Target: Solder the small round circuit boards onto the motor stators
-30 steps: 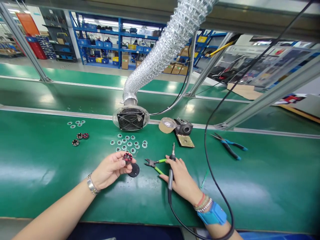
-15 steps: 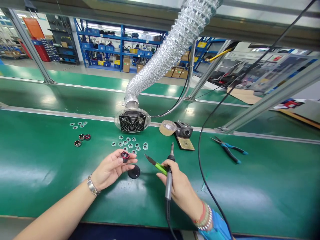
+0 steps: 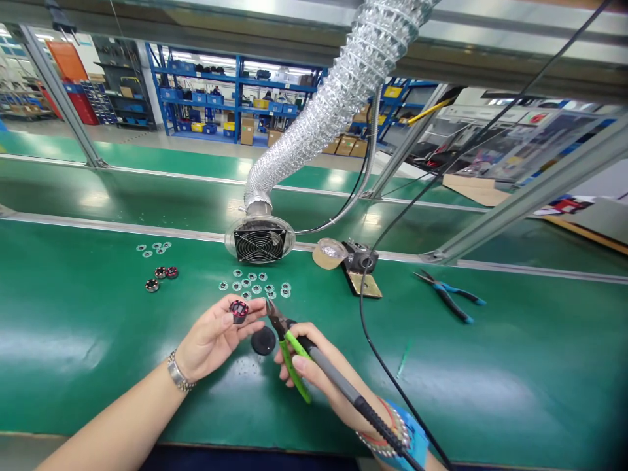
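My left hand (image 3: 213, 339) holds a small round black-and-red wound part (image 3: 239, 311) between thumb and fingertips. My right hand (image 3: 314, 366) grips green-handled side cutters (image 3: 292, 363) together with a grey soldering iron (image 3: 333, 374). The iron lies across the fingers, its tip hidden behind the hand. The cutter jaws stand just right of the part, close to it, with no clear contact. Below my left hand, a flat black disc (image 3: 263, 341) lies on the green bench mat (image 3: 88, 307). Several small metal rings (image 3: 252, 282) lie beyond my hands.
Farther left are more rings (image 3: 154, 248) and several red-and-black parts (image 3: 159, 273). Ahead stand a fume extractor (image 3: 260, 244) with a silver duct, a tape roll (image 3: 328, 253) and an iron stand (image 3: 360, 261). Blue-handled pliers (image 3: 449, 296) lie right, beside a black cable (image 3: 370, 333).
My right hand has turned, laying the iron across toward my wrist, and the cutters have swung up-left toward the part. My left hand has shifted slightly left.
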Demonstrator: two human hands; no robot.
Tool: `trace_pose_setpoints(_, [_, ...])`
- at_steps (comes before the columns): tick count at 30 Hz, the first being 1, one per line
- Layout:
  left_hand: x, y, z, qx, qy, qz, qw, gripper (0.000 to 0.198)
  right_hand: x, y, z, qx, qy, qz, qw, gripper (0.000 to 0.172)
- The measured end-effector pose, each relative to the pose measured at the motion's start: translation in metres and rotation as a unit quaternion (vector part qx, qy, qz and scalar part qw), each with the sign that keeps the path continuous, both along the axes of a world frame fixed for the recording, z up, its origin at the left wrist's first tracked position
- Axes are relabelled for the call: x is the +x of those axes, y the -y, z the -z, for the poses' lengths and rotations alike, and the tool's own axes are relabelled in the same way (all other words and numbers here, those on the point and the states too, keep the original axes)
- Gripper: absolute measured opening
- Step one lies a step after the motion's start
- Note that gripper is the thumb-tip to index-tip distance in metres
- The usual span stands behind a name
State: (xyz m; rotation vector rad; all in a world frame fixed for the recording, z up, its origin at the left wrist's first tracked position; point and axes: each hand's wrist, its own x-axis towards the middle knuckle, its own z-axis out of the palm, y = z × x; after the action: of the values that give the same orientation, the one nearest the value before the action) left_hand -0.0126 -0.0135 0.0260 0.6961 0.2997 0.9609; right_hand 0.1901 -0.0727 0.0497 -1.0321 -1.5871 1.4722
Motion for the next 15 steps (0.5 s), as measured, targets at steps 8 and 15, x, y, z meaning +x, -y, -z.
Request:
trace_pose_setpoints(8, [0.0003,0.0011,-0.0042,-0.003,-0.004,0.008,1.000,0.024,0.0010,0.0000,-0.0006,-0.014,0.021,-0.002,1.000,0.028])
trace_pose_setpoints(15, [-0.0002,0.0002,-0.0028,0.005,-0.002,0.012,1.000,0.024,0.0001,0.0019,-0.0019,-0.018,0.030,0.001,0.999,0.029])
